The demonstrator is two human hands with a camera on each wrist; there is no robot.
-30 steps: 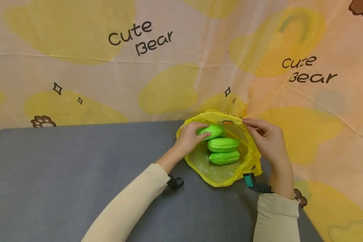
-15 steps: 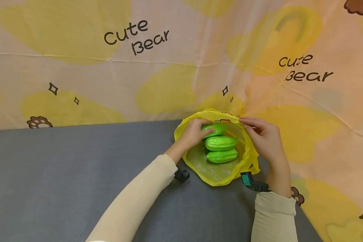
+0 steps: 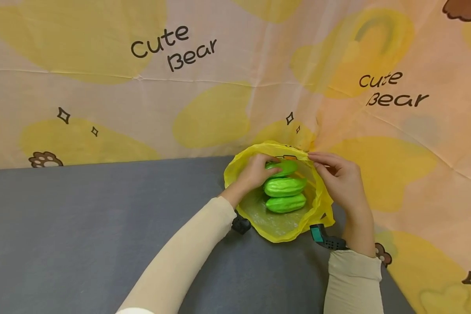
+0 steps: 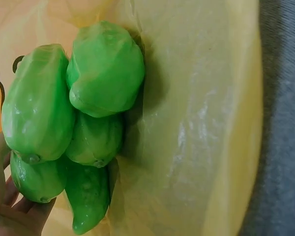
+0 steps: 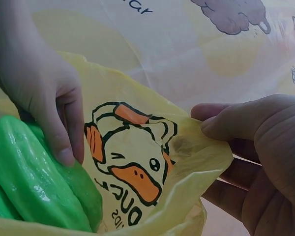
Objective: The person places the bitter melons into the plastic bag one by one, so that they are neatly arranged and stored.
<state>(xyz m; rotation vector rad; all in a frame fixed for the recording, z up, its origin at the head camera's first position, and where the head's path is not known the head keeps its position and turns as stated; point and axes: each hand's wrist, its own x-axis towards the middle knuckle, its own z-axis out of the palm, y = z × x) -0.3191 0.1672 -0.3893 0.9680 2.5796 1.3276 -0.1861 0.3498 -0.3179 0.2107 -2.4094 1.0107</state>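
Inside a yellow plastic bag (image 3: pixel 280 226) standing upright with its mouth open lie several glossy green ribbed gourds (image 3: pixel 285 203). My left hand (image 3: pixel 255 172) reaches in and grips the rearmost visible green gourd (image 3: pixel 287 168) between thumb and fingers. In the left wrist view that gripped gourd (image 4: pixel 39 182) is at lower left, and other gourds (image 4: pixel 105 69) are piled against it. My right hand (image 3: pixel 343 179) pinches the bag's rim at the back right, thumb against fingers. A printed duck (image 5: pixel 135 162) shows on the bag's inner wall in the right wrist view.
The bag stands on a grey table (image 3: pixel 82 226), close to the back right corner. A patterned cloth (image 3: pixel 141 109) hangs behind the table and along its right side. Black wrist straps with cameras (image 3: pixel 325 237) are on both wrists.
My left hand has moved slightly right, deeper over the bag, with its fingers still on the rear gourd. The right hand keeps its pinch on the rim. The whole view has shifted slightly.
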